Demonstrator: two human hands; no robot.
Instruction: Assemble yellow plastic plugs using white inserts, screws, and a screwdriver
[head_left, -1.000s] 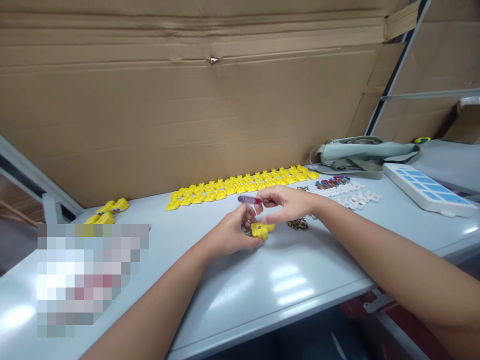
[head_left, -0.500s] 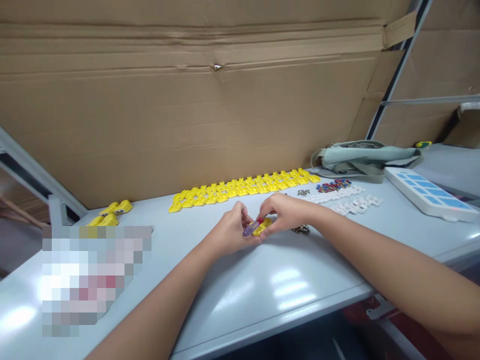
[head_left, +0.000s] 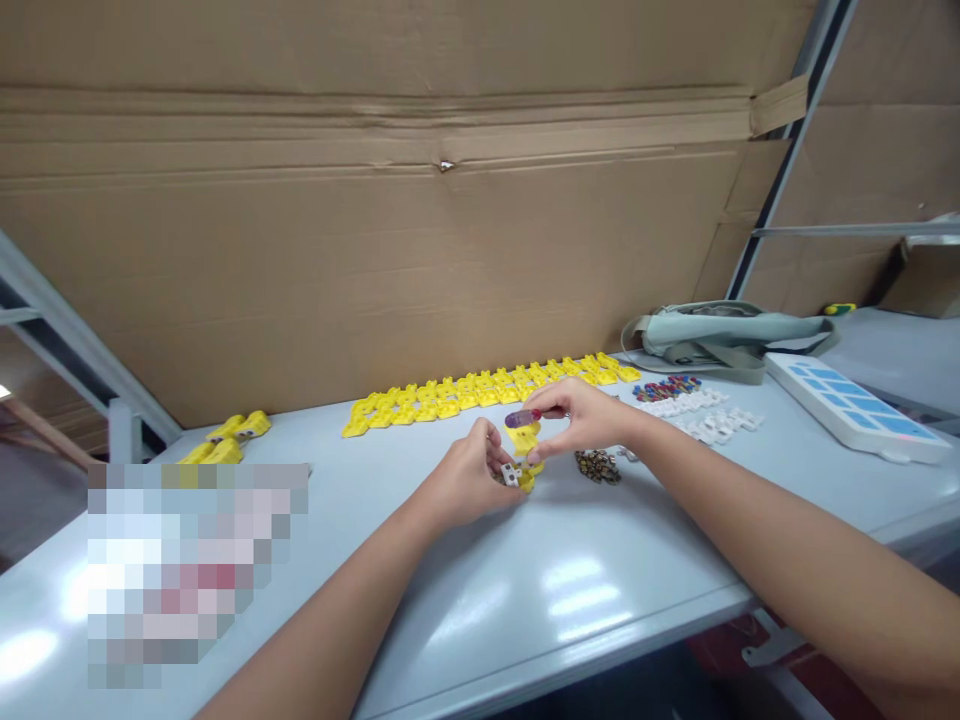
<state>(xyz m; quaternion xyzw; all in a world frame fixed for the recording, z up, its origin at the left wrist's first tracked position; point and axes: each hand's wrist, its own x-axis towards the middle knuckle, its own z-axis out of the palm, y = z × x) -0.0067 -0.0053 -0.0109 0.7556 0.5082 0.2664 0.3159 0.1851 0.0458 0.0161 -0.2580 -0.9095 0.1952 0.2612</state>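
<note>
just below the middle of the frame our left hand (head_left: 469, 480) is closed around a small yellow part (head_left: 523, 470), holding it just above the grey table (head_left: 525, 590); a pale little piece shows at the part's near end, against our fingertips. our right hand (head_left: 581, 418) comes in from the right and pinches a short purple screwdriver (head_left: 523, 417) between thumb and forefinger, its handle lying level just over the yellow part, with the thumb touching the part's upper edge. we cannot tell whether the tool's tip meets the part.

just right of our hands, a small heap of dark screws (head_left: 598, 466) lies on the table. behind them, along the cardboard wall (head_left: 375, 230), runs a row of yellow parts (head_left: 480, 392). further right lie white pieces (head_left: 701, 412) with coloured bits at their far end, a grey-green bag (head_left: 720, 330) and a white tray with blue squares (head_left: 855, 405). at the left, a few more yellow parts (head_left: 229, 438) sit above a blurred patch.
</note>
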